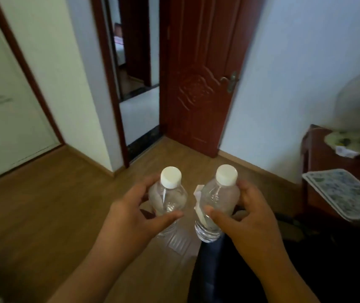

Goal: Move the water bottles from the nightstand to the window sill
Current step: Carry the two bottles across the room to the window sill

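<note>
Two clear plastic water bottles with white caps are held upright in front of me over the wooden floor. My left hand (131,217) grips the left bottle (168,197) round its upper body, thumb across the front. My right hand (246,217) grips the right bottle (218,200) the same way; a white label strip hangs loose on that bottle's left side. The two bottles stand close together without touching. Neither a nightstand top nor a window sill is clearly in view.
A dark red door (200,68) stands open ahead, with a hallway behind the doorway (137,84). A dark wooden table (327,154) with a patterned tray (347,193) and a fan stands at the right. Wooden floor (43,204) stretches to the left.
</note>
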